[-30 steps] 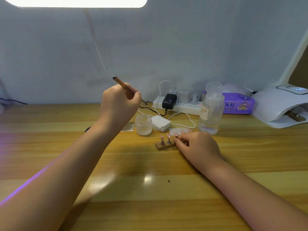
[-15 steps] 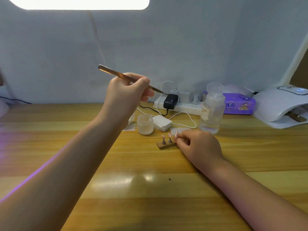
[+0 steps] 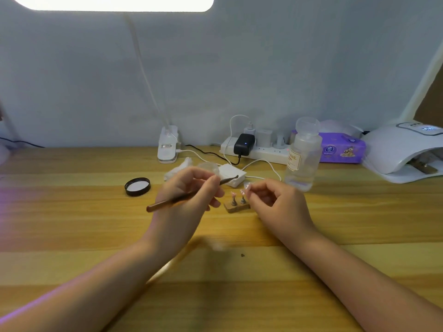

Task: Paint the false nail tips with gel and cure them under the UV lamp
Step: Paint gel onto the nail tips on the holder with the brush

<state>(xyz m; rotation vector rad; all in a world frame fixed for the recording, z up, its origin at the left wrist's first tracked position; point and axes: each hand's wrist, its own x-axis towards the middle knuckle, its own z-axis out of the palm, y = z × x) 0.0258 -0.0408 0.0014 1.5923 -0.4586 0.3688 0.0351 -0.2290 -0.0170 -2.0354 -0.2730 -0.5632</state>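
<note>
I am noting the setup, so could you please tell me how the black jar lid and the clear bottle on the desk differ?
The black jar lid is low, flat and dark, with its pale inside facing up; the clear bottle stands upright, tall and see-through. The lid is plain and lies left of the hands; the bottle carries a label and stands to their right. Both rest on the wooden desk, and neither is touched.
</note>
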